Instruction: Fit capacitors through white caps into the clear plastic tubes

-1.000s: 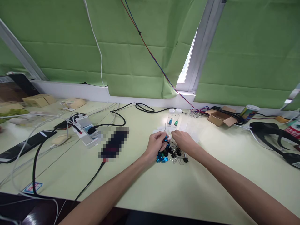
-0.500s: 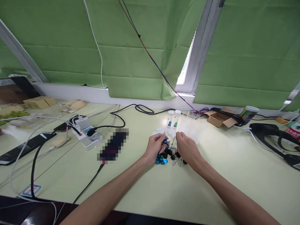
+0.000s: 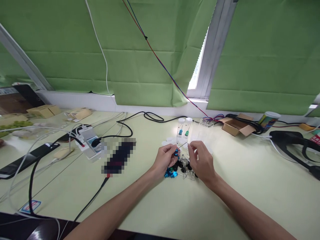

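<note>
- Green blinds (image 3: 140, 63) hang along the far side, behind everything else.
- The pale worktop (image 3: 160, 203) runs beneath the hands and carries all the small things.
- An open cardboard box (image 3: 231, 128) sits toward the back, well to the right of the hands, with black cable lying at its side.
- The right hand (image 3: 201, 160) is near the left but apart from it, its thumb and forefinger closed on the end of a thin metal rod.
- The left hand (image 3: 165, 160) has its fingertips pinched around a small blue piece; the palm cannot be seen.
- Two clear tubes with white caps, one with a blue-based needle (image 3: 180, 132) and one with a green-based needle (image 3: 187, 133), stand just beyond the hands.
- Black clips (image 3: 183, 169) with wire handles lie heaped between and slightly below the hands, partly covered by the right.
- Loose shiny blue clips (image 3: 171, 173) lie just below the left hand, beside the black ones.
- The small blue piece (image 3: 176, 152) is at the left fingertips, facing the right hand.
- The thin metal rod (image 3: 183, 145) slants across the gap from the right fingertips toward the left hand.
</note>
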The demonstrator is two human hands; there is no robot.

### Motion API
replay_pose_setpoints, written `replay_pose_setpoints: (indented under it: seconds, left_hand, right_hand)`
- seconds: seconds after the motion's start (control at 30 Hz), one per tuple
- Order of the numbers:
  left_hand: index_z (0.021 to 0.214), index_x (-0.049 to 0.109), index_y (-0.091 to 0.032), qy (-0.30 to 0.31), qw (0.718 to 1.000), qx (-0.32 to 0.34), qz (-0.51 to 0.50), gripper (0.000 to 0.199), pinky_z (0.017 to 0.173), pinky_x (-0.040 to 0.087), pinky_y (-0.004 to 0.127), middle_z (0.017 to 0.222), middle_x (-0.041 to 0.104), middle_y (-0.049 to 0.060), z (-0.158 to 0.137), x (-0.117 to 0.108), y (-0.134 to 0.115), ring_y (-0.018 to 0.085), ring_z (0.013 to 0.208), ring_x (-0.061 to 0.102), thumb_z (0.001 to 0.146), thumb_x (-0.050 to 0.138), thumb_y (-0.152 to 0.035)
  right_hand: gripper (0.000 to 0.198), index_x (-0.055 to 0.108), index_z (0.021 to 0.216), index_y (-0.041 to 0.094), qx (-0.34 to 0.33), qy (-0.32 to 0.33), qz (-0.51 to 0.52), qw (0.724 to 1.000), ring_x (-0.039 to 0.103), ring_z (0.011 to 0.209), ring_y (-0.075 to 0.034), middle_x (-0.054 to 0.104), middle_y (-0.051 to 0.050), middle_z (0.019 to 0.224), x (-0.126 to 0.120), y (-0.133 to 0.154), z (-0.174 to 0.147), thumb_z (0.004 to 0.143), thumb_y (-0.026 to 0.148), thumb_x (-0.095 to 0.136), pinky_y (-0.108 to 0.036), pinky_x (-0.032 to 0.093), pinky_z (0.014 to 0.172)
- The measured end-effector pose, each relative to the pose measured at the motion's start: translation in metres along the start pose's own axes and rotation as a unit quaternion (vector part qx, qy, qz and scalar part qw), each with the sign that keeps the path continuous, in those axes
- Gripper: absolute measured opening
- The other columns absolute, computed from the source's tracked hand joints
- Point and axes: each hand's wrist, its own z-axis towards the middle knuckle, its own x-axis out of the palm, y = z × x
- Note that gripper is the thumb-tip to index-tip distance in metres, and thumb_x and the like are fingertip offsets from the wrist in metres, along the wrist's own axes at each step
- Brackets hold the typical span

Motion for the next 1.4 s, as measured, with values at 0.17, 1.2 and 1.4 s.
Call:
replay_pose_setpoints:
  seconds: [0.17, 1.2, 1.4]
  left_hand:
    - [0.07, 0.061, -0.013, 0.005, 1.0, -0.01, -0.003, 0.029, 0.036, 0.014, 0.02, 0.067, 0.056, 0.0, -0.0019, 0.0025, -0.0021, 0.001, 0.035, 0.036, 0.072, 0.072, -0.04]
    - [0.07, 0.061, -0.014, 0.002, 1.0, -0.016, -0.01, 0.035, 0.036, 0.016, 0.019, 0.067, 0.058, 0.002, -0.0024, 0.0026, -0.0021, 0.003, 0.038, 0.037, 0.07, 0.075, -0.045]
    - [0.07, 0.061, -0.013, 0.005, 1.0, -0.021, -0.013, 0.03, 0.036, 0.014, 0.019, 0.067, 0.059, 0.003, -0.0018, 0.0017, -0.0008, 0.002, 0.037, 0.035, 0.073, 0.073, -0.041]
  right_hand:
    - [0.011, 0.05, 0.093, 0.019, -0.004, -0.012, 0.032, 0.999, 0.053, 0.07, -0.014, 0.057, -0.005, 0.084, 0.0014, 0.0028, -0.0024, 0.096, 0.01, 0.044, -0.023, 0.046, 0.055]
    - [0.012, 0.049, 0.093, 0.02, 0.017, 0.011, 0.036, 0.999, 0.052, 0.068, -0.014, 0.055, -0.003, 0.081, 0.0034, 0.0024, -0.0039, 0.097, 0.012, 0.042, -0.025, 0.046, 0.056]
    - [0.014, 0.049, 0.09, 0.02, 0.034, 0.029, 0.02, 0.999, 0.05, 0.067, -0.014, 0.054, -0.003, 0.08, 0.0024, 0.0002, -0.0051, 0.099, 0.014, 0.04, -0.024, 0.043, 0.056]
